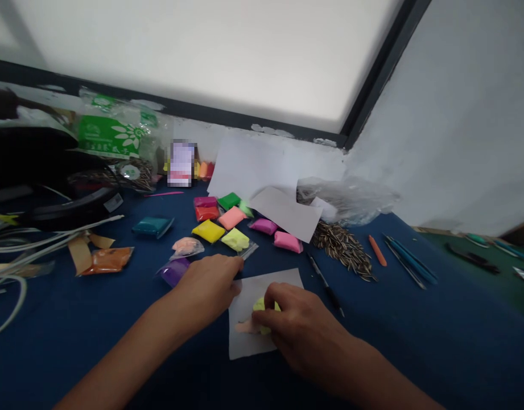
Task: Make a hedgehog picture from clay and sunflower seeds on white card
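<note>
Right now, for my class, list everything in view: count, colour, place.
Small sheet: 1, white, near centre
Yellow clay: 1, yellow, over small sheet
Peach clay: 1, peach, on small sheet
Packets: over a dozen, mixed, mid-table and left
Pen: 1, black, right of centre
Seeds: one heap, dark, right
Sticks: 2, orange right, pink left
Slim tools: number unclear, bluish, right
Large sheets: at least 2, white, back
Clear bag: 1, colourless, back right
Printed bag: 1, green, back left
Blurred screen: 1, pale, back
Cables: several, white, left
Dark device: 1, black, left
Table: 1, blue, underneath
Framed panel: 1, white, above
Left hand: 1, bare, at small sheet
Right hand: 1, bare, around yellow clay
</note>
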Demonstrator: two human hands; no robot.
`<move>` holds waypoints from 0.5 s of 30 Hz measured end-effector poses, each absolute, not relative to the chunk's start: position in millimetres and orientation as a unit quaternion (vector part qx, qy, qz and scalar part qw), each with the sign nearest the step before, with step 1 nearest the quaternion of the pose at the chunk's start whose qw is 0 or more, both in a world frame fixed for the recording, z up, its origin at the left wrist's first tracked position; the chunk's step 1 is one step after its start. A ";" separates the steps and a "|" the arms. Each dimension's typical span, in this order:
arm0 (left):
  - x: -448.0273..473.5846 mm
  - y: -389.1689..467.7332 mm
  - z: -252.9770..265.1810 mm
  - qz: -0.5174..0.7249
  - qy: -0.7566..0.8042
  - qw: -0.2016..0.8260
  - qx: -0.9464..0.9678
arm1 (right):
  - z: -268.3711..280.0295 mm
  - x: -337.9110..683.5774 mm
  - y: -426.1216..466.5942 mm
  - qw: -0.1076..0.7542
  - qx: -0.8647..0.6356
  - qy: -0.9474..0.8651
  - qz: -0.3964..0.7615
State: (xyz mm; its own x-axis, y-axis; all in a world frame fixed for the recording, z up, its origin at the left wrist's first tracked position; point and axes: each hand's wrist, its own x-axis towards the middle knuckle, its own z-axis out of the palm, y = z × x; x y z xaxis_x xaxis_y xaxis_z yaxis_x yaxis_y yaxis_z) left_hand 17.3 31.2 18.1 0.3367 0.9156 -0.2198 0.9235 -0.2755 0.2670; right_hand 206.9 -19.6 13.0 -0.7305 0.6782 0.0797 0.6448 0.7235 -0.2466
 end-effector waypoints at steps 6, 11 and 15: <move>17.1 31.5 17.5 -0.009 0.572 0.170 0.803 | 13.2 206.4 -20.7 0.068 -0.353 -0.928 0.096; 18.4 31.2 18.2 -0.015 0.572 0.178 0.801 | 19.9 208.8 -20.4 0.080 -0.356 -0.927 0.083; 18.4 30.9 18.7 -0.013 0.572 0.179 0.801 | 20.1 209.3 -20.8 0.084 -0.360 -0.925 0.091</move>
State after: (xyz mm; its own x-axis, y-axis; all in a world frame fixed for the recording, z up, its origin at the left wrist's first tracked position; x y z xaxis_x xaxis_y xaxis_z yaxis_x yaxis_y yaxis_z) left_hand 18.4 30.9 18.7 0.3461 0.9106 -0.2258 0.9202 -0.2825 0.2710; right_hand 209.3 -20.8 20.1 -0.7271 0.6807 0.0896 0.6504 0.7247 -0.2278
